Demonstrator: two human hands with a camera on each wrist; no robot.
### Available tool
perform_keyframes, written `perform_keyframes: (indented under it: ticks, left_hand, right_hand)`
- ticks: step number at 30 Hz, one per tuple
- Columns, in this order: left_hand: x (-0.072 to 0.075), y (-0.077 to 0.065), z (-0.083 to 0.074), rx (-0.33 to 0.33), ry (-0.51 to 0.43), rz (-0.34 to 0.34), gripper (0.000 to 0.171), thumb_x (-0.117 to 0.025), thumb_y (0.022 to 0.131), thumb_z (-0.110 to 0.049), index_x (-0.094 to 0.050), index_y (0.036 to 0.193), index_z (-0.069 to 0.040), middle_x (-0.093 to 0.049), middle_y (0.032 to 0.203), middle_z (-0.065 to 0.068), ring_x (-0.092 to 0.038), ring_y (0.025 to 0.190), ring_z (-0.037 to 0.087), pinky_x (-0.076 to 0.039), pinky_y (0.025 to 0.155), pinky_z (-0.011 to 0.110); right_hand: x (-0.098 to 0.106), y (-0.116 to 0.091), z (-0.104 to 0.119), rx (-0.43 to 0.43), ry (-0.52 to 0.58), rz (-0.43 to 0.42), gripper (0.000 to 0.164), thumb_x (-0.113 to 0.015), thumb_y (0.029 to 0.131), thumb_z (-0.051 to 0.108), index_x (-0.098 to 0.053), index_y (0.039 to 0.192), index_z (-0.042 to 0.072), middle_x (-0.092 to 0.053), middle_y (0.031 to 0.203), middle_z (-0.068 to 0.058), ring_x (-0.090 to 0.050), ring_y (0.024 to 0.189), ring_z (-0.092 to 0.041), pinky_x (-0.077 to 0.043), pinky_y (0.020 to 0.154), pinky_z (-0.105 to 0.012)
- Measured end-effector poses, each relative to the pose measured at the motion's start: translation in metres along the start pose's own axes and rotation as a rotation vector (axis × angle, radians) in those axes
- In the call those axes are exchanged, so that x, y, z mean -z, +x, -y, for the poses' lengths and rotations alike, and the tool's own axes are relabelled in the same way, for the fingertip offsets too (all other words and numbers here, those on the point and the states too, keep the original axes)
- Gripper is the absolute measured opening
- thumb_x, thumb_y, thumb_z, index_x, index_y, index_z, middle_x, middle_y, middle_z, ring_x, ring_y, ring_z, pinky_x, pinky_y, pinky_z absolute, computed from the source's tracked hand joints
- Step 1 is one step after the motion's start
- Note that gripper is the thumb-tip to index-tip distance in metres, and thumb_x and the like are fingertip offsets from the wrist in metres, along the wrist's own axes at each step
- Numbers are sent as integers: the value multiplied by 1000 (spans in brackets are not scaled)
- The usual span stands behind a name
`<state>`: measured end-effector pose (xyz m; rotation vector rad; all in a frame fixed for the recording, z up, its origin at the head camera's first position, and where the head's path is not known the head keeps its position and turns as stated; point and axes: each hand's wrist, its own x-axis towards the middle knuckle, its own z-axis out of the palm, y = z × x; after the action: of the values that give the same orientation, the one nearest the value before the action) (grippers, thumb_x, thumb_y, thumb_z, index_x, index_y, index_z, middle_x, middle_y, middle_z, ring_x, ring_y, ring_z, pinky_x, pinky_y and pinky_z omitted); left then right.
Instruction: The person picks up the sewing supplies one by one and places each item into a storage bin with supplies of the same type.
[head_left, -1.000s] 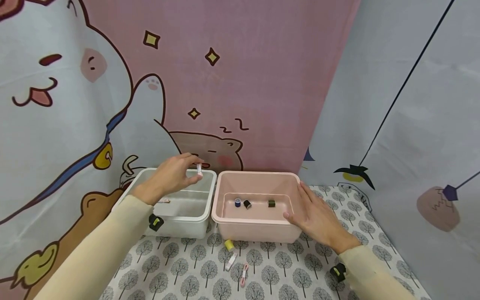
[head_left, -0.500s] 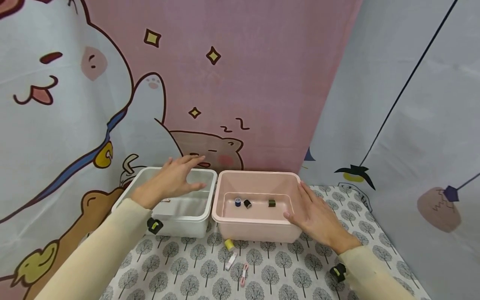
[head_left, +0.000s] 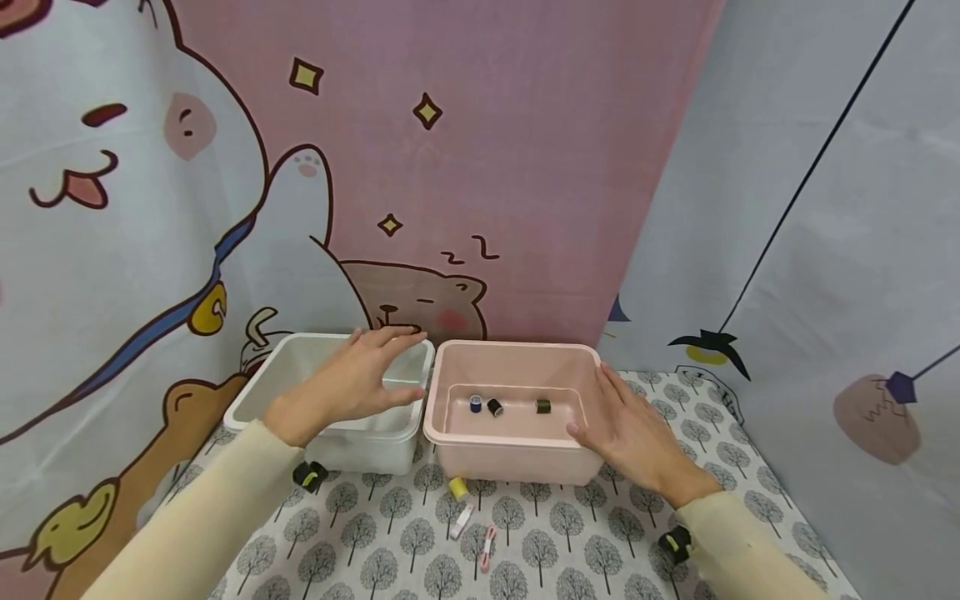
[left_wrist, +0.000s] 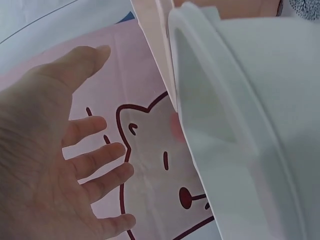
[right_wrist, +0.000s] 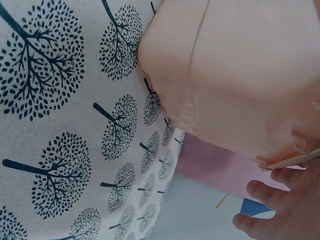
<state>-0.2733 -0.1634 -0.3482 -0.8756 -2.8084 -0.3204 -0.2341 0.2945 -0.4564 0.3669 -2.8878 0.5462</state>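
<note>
Left hand (head_left: 352, 385) hovers, fingers spread, over the white bin (head_left: 367, 455); right hand (head_left: 633, 433), fingers extended, rests on the pink bin (head_left: 517, 462), three thread spools (head_left: 495, 407) inside!

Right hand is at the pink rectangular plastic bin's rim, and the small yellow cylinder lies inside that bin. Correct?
No: the head view shows the small yellow cylinder on the white tree-print cloth, in front of the pink rectangular plastic bin. The right hand is at its rim.
</note>
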Motion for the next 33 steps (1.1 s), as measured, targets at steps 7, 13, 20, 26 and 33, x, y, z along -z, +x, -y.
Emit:
perform_keyframes:
  ticks: [7,13,20,26,33]
  left_hand:
    - [-8,-9,-10,-65,2,-38,85,-85,103,-53,-55,173,-15,-58,177,19,-58,162,46,-39,136,81]
    - [-17,-19,-18,-93,-1,-38,87,-87,102,-55,-55,174,-18,-58,177,18,-57,163,44,-40,137,78]
    - [-29,-30,-27,-131,-2,-33,82,-86,102,-55,-59,171,-19,-60,174,18,-59,161,43,-39,139,76]
    - [-38,-39,-35,-156,2,-42,82,-86,102,-58,-59,170,-21,-61,174,14,-62,159,41,-40,138,76]
    - [-45,-44,-45,-178,1,-36,83,-86,101,-60,-59,171,-24,-62,173,10,-63,158,38,-43,137,73]
  right_hand:
    - [-1,0,-1,-3,-2,1,116,-56,110,80,-11,187,6,-14,197,-20,-34,174,-59,-33,134,-88]
    - [-1,1,0,-4,0,1,116,-54,110,81,-10,187,6,-13,197,-19,-33,174,-58,-32,134,-88]
    - [0,1,1,-7,12,5,116,-54,110,80,-10,187,6,-14,197,-20,-35,172,-60,-35,132,-88]
    - [1,1,2,-4,14,3,116,-54,110,80,-9,187,6,-14,197,-19,-34,173,-60,-36,132,-88]
    - [1,0,2,-6,16,1,116,-54,110,80,-10,187,7,-13,197,-19,-34,173,-59,-35,133,-88]
